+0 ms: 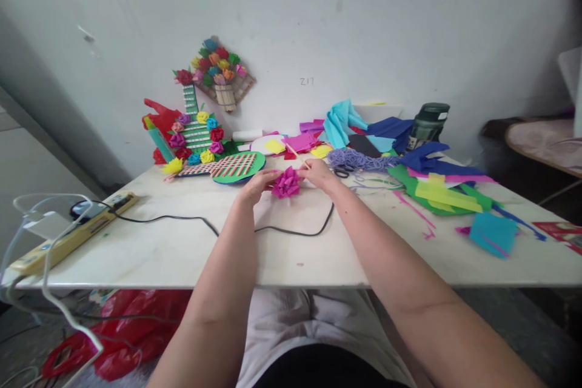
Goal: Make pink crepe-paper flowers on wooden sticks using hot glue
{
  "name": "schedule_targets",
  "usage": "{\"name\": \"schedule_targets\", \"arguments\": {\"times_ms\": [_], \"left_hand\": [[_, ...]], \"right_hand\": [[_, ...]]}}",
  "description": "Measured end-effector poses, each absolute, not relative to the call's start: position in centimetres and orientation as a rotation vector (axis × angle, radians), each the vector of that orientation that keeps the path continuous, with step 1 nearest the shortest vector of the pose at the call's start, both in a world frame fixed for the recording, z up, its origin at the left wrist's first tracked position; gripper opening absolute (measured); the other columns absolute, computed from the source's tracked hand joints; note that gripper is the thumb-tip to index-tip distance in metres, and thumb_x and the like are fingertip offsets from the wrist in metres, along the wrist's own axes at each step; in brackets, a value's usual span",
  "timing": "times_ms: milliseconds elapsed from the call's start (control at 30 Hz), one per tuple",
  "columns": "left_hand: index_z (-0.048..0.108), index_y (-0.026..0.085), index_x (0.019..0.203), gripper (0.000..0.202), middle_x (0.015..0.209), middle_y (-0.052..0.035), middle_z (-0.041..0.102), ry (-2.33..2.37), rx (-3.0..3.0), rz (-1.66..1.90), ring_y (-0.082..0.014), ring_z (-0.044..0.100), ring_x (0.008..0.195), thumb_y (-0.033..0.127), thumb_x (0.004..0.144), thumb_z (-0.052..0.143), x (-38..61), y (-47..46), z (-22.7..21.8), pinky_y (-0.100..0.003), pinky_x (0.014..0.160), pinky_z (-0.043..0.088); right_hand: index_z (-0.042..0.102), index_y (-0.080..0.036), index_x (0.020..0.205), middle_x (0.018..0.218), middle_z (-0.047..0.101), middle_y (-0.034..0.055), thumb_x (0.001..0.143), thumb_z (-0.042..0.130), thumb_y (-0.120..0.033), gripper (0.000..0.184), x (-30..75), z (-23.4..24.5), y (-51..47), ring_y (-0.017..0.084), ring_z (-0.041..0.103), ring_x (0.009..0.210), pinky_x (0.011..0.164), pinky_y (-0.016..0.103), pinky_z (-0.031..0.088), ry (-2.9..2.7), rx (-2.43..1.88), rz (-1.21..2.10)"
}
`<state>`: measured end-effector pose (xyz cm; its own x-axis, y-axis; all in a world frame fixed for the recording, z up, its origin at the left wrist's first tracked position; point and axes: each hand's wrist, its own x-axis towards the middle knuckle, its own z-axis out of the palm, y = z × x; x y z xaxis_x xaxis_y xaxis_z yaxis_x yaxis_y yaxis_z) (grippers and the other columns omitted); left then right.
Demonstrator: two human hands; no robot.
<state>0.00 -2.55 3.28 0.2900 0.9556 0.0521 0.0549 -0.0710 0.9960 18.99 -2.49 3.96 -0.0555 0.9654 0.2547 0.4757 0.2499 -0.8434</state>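
- Right of the right forearm (382, 242): bare tabletop (409, 264) along the near edge, passable up to the blue paper square (493, 231).
- Between forearms: passable, low black cable (300, 233) crosses.
- Left: same cable, then power strip (97, 227).
- Middle: pink flower (286, 183), hands around it.
- Behind: yarn (364, 160), paper pile (386, 129) block.
- Back right: tall bottle (428, 124).
- Back left: flowered green craft (198, 133) upright.

White table (159, 260) against pale wall (386, 24)
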Motion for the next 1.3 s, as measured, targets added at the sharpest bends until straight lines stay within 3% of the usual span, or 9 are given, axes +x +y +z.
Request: {"name": "schedule_targets", "arguments": {"times_ms": [67, 233, 567, 767, 1067, 1200, 1300], "left_hand": [[0.064, 0.013, 0.07, 0.034, 0.062, -0.0013, 0.059, 1.021, 1.437, 0.985, -0.0115, 0.051, 0.056, 0.044, 0.058, 0.072, 0.1, -2.3, 3.0, -0.024, 0.055, 0.037], [0.068, 0.013, 0.073, 0.042, 0.062, -0.0029, 0.062, 1.002, 1.418, 1.01, -0.0114, 0.052, 0.055, 0.052, 0.058, 0.074, 0.5, -2.4, 2.8, -0.023, 0.053, 0.034], [0.062, 0.013, 0.057, 0.029, 0.05, 0.0008, 0.053, 1.016, 1.266, 1.032, -0.0097, 0.045, 0.046, 0.038, 0.052, 0.076, 1.1, -2.3, 2.8, -0.023, 0.045, 0.034], [0.063, 0.013, 0.062, 0.025, 0.057, -0.0014, 0.057, 1.013, 1.217, 1.031, -0.012, 0.051, 0.051, 0.034, 0.051, 0.071, 1.2, -2.2, 2.7, -0.025, 0.049, 0.041], [0.063, 0.012, 0.065, 0.026, 0.056, -0.0013, 0.056, 0.985, 1.215, 1.119, -0.0104, 0.049, 0.049, 0.036, 0.057, 0.071, 1.3, -2.5, 2.7, -0.022, 0.046, 0.037], [0.066, 0.012, 0.07, 0.03, 0.06, -0.0021, 0.059, 0.967, 1.256, 1.092, -0.0104, 0.05, 0.051, 0.038, 0.057, 0.073, 1.4, -2.9, 2.7, -0.022, 0.049, 0.039], [0.066, 0.011, 0.07, 0.034, 0.059, -0.0016, 0.058, 0.968, 1.295, 1.073, -0.0091, 0.049, 0.05, 0.042, 0.059, 0.074, 1.6, -3.0, 2.6, -0.021, 0.048, 0.037]], "right_hand": [[0.058, -0.015, 0.062, 0.057, 0.061, -0.0012, 0.063, 0.059, -0.017, 0.003, 18.9, 4.2, -2.7, 0.01, 0.053, 0.056, 0.055, 0.02, 0.038, -1.636, -1.337, 0.756], [0.057, -0.015, 0.059, 0.052, 0.059, -0.0018, 0.062, 0.057, -0.015, 0.003, 18.7, 4.8, -3.3, 0.009, 0.051, 0.052, 0.056, 0.021, 0.039, -1.582, -1.276, 0.849], [0.056, -0.015, 0.059, 0.055, 0.057, -0.0026, 0.059, 0.059, -0.019, 0.005, 19.0, 3.9, -2.3, 0.011, 0.053, 0.058, 0.055, 0.021, 0.039, -1.609, -1.266, 0.718], [0.057, -0.016, 0.06, 0.06, 0.06, -0.0008, 0.061, 0.061, -0.021, 0.007, 18.9, 3.9, -2.2, 0.012, 0.055, 0.061, 0.059, 0.023, 0.042, -1.627, -1.314, 0.623], [0.058, -0.015, 0.063, 0.057, 0.06, -0.0021, 0.061, 0.063, -0.012, 0.006, 18.8, 5.0, -3.3, 0.011, 0.057, 0.058, 0.06, 0.022, 0.044, -1.552, -1.319, 0.788], [0.063, -0.013, 0.078, 0.063, 0.063, -0.0015, 0.06, 0.064, -0.014, 0.018, 18.7, 4.8, -3.2, 0.011, 0.058, 0.06, 0.06, 0.022, 0.044, -1.535, -1.292, 0.823], [0.064, -0.013, 0.074, 0.064, 0.064, -0.0008, 0.06, 0.064, -0.016, 0.015, 18.7, 4.5, -3.0, 0.012, 0.058, 0.062, 0.06, 0.022, 0.044, -1.582, -1.274, 0.89]]}}
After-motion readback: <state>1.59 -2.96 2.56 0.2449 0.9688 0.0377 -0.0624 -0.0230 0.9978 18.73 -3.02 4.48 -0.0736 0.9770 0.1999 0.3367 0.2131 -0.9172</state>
